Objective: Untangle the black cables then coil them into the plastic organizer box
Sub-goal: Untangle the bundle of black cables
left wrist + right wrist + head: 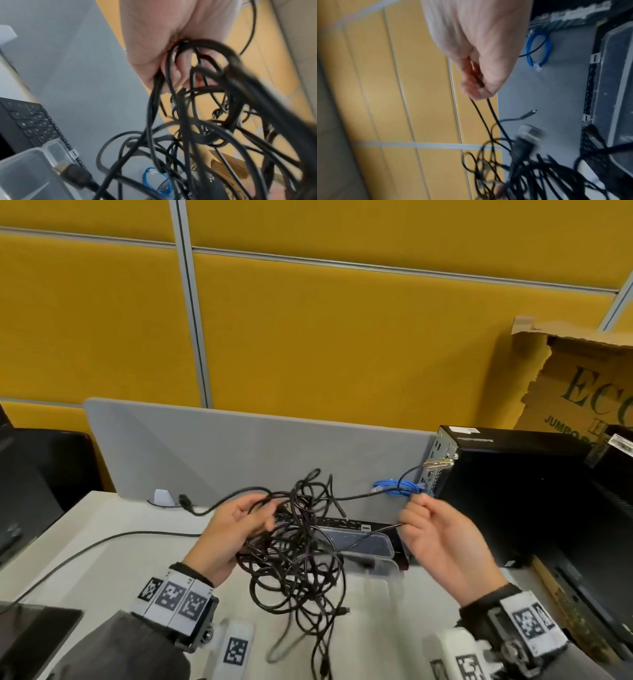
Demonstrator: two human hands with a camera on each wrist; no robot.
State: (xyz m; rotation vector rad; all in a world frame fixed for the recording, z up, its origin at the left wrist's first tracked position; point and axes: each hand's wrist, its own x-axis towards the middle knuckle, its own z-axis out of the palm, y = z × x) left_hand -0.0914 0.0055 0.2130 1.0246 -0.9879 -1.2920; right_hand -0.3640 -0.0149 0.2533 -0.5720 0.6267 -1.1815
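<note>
Black cables (294,556), one snarled bundle, are hanging above the white desk (102,522), just over the clear plastic organizer box (373,546), which is sitting open and holding nothing yet. The left hand (233,535) is clenching a fistful of loops near the top of the snarl; the right hand (435,532) is pinching a single thin strand and drawing it off to the side. Risks, as I am judging them — a hard pull on that strand is likely tightening a knot rather than freeing it, and the dangling plugs are swinging close enough to snag the blue cable (397,486) at the computer tower (507,474) or nudge the box.
</note>
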